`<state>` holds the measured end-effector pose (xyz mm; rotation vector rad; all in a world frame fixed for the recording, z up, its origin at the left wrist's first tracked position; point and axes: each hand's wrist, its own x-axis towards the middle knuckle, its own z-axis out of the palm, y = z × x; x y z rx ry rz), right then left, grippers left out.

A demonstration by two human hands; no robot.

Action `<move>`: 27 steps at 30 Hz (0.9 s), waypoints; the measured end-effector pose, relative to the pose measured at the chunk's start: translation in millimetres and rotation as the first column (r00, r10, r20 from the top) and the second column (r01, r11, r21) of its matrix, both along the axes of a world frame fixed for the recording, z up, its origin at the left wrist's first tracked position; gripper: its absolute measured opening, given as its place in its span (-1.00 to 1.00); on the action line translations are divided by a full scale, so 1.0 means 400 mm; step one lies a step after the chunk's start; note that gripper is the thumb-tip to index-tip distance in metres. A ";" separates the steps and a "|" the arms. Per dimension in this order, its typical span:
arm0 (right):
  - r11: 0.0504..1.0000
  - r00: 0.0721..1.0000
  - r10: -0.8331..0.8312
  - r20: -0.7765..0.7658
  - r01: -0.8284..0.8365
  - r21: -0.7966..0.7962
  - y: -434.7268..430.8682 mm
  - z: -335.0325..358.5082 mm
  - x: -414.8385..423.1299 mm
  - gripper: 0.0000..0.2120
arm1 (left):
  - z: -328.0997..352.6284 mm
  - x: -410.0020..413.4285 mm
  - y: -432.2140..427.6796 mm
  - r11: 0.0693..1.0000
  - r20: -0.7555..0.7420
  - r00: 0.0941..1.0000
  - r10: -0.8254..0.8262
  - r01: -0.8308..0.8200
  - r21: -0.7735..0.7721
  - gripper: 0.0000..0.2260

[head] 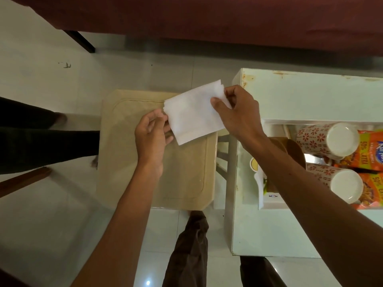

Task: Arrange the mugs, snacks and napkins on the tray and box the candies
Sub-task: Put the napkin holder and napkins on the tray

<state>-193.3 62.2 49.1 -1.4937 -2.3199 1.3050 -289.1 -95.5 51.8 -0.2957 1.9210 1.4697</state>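
Observation:
A folded white napkin (194, 112) hangs in the air over a beige tray-like surface (182, 183). My left hand (152, 137) pinches its lower left edge and my right hand (238, 112) pinches its upper right corner. On the white table's lower shelf to the right lie two patterned mugs (327, 139) (339, 183) on their sides, next to orange snack packets (369, 150). A white box (269, 198) with something yellow-green inside shows partly under my right forearm.
The white table (310, 94) stands at the right, its top bare. A dark red sofa (207, 17) runs along the far side. Another person's dark-clothed legs (41, 137) are at the left, my own legs (190, 245) below. The floor is glossy white tile.

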 end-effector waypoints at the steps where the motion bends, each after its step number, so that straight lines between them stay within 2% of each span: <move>1: 1.000 1.000 -0.010 -0.022 0.010 0.004 0.003 0.015 0.012 -0.78 | 0.003 0.007 0.005 1.000 0.001 1.000 -0.011 0.011 -0.003 -0.89; 9: 0.997 0.981 -0.069 -0.181 0.071 0.008 0.043 0.145 0.159 -0.64 | 0.039 0.095 0.057 0.996 -0.014 0.996 -0.088 0.088 0.031 -0.74; 11: 0.996 0.973 -0.083 -0.214 0.078 -0.031 0.057 0.172 0.204 -0.66 | 0.047 0.134 0.080 0.986 0.017 0.990 -0.139 0.137 0.096 -0.62; 14: 0.984 0.950 -0.150 -0.274 0.117 -0.132 0.069 0.197 0.269 -0.78 | 0.057 0.200 0.116 0.945 0.152 0.963 -0.220 0.172 0.279 -0.48; 17: 0.975 0.952 -0.179 -0.250 0.138 -0.175 0.086 0.201 0.335 -0.70 | 0.063 0.270 0.149 0.914 0.237 0.939 -0.248 0.146 0.377 -0.58; 19: 0.979 0.963 -0.188 -0.195 0.169 -0.110 0.098 0.195 0.378 -0.67 | 0.065 0.318 0.168 0.927 0.219 0.946 -0.239 0.156 0.341 -0.66; 23: 0.951 0.955 -0.268 -0.130 0.284 0.121 0.090 0.169 0.451 -0.69 | 0.073 0.401 0.191 0.964 0.031 0.975 -0.221 0.214 0.159 -0.78; 27: 0.953 0.960 -0.241 -0.145 0.262 0.154 0.054 0.159 0.502 -0.67 | 0.110 0.475 0.216 0.950 -0.123 0.946 -0.298 0.307 0.059 -0.80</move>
